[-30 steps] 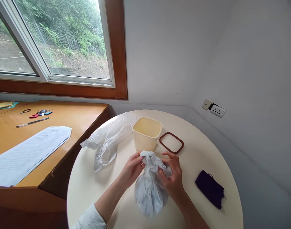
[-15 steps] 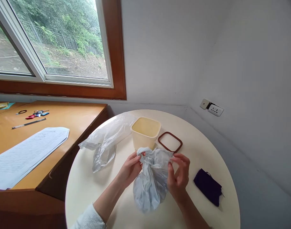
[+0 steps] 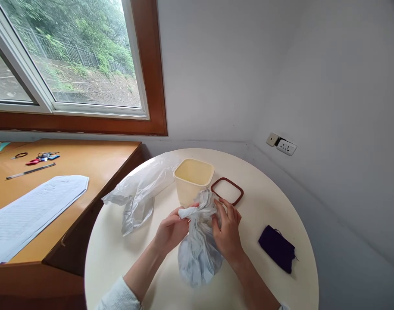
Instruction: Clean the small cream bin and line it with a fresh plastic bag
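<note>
And here's writing, over on my left: the top one of those paper sheets [image 3: 38, 215] on the desk [image 3: 103, 150] carries row after row of faint marks, packed close together! Can I make out a word? No, it's all too small and blurred from here. No text, number, label or brand I can read anywhere!

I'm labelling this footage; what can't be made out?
Head view throughout:
Inside of the held bag: hidden by crumpled plastic.
Bottom of the cream container: hidden by its near wall.
Some fingertips of the left hand: hidden behind the bag.
Writing on the papers: too small; picture's left edge crops them.
</note>
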`<state>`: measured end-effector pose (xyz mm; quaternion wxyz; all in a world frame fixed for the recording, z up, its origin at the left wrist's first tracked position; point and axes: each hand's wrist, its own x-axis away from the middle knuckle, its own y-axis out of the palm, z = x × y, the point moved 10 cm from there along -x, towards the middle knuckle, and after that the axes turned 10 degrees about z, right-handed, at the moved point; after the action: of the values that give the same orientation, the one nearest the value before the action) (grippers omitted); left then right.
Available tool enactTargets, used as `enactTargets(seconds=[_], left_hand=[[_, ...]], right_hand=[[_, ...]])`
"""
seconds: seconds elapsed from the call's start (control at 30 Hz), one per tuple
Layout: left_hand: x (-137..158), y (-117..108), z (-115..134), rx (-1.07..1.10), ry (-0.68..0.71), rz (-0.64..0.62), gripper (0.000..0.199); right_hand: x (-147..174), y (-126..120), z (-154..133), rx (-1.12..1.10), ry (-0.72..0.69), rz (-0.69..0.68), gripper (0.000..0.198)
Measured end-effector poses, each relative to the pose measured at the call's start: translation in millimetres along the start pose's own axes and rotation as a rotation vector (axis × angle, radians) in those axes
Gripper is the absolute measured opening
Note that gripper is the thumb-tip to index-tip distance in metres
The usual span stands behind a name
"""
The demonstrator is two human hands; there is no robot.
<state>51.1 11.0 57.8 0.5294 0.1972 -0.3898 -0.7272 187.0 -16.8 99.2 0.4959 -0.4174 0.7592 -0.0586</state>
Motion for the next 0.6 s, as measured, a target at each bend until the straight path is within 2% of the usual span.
enactTargets(seconds=[0.13, 0.2, 0.33, 0.47, 0.6], left_hand=[[1, 3, 3, -0.008, 0.005, -0.012, 0.01], [3, 6, 6, -0.032, 0.02, -0.031, 0.008], [8, 13, 18, -0.213, 0.136, -0.052, 0.008], [14, 23, 35, -0.479, 0.266, -0.037, 0.017], [22, 53, 53, -0.785, 0.37, -0.095, 0.021]], right_hand=[[-2, -21, -8, -0.153, -0.002, 0.108, 0.019], [-2, -26, -15, -0.237, -0.034, 0.105, 0.014], [2, -14, -28, -0.383, -0.075, -0.095, 0.017], [7, -3, -31, -0.436, -0.026, -0.284, 0.019], [13, 2, -31, -0.461, 0.072, -0.42, 0.027]])
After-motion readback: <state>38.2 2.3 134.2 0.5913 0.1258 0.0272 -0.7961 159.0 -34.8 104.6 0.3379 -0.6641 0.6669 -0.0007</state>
